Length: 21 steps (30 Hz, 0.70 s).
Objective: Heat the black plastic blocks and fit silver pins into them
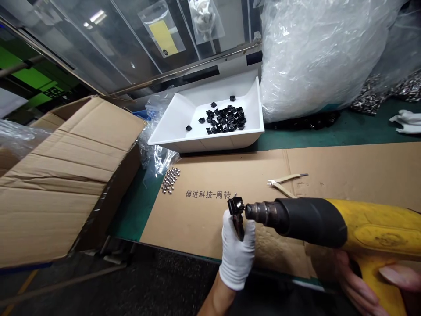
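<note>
My left hand (pixel 236 254), in a white glove, is closed on a small black plastic part (pixel 235 205). A bright metal spot shows on that part's right side, and a dark length runs down between my fingers. Bare fingers of my right hand (pixel 358 281) wrap the handle of a yellow heat gun (pixel 378 228). The gun lies level, its stepped metal nozzle (pixel 263 213) pointing left, with the tip right beside the black part. I cannot tell whether they touch.
Several black parts (pixel 226 119) lie in a white tray (pixel 207 142). Small metal pieces (pixel 170 180) and cutters (pixel 284 181) rest on a cardboard sheet (pixel 184 219). A big cardboard box (pixel 66 175) stands left. A bulky clear plastic bag (pixel 322 57) and a white glove (pixel 408 121) sit right.
</note>
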Each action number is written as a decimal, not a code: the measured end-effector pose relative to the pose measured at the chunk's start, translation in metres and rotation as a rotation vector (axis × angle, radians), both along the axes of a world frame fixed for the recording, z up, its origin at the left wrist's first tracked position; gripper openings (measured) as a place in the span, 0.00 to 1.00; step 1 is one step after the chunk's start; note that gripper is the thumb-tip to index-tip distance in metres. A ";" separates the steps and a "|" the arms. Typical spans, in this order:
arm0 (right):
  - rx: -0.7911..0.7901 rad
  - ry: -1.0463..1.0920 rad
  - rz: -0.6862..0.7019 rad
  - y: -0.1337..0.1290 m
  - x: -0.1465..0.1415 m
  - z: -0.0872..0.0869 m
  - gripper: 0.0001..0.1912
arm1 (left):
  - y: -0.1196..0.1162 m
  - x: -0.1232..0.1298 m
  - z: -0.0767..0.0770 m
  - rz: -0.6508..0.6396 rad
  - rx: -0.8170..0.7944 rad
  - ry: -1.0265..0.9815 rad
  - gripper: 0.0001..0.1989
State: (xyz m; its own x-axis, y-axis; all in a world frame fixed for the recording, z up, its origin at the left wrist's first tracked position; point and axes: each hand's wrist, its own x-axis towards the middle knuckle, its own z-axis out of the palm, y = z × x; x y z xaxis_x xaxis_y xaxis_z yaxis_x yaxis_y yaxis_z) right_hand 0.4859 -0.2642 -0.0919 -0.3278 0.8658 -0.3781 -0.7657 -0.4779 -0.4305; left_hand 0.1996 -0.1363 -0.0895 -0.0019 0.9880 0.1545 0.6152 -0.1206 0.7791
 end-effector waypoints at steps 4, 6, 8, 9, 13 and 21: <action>0.085 0.126 0.057 0.009 0.004 -0.001 0.25 | -0.003 0.006 0.002 0.069 -0.030 -0.028 0.33; 0.150 0.129 0.118 0.011 0.007 -0.005 0.25 | -0.003 0.008 0.004 0.062 -0.046 -0.057 0.33; 0.154 0.116 0.143 0.012 0.010 -0.009 0.25 | -0.002 0.010 0.008 0.050 -0.047 -0.080 0.31; 0.141 0.107 0.141 0.011 0.011 -0.010 0.24 | -0.001 0.010 0.011 0.042 -0.042 -0.086 0.30; 0.091 0.101 0.120 0.005 0.012 -0.010 0.22 | 0.003 0.013 0.021 -0.027 0.001 -0.102 0.17; 0.069 0.139 0.066 0.003 0.014 -0.002 0.22 | 0.005 0.015 0.024 -0.092 0.047 -0.093 0.12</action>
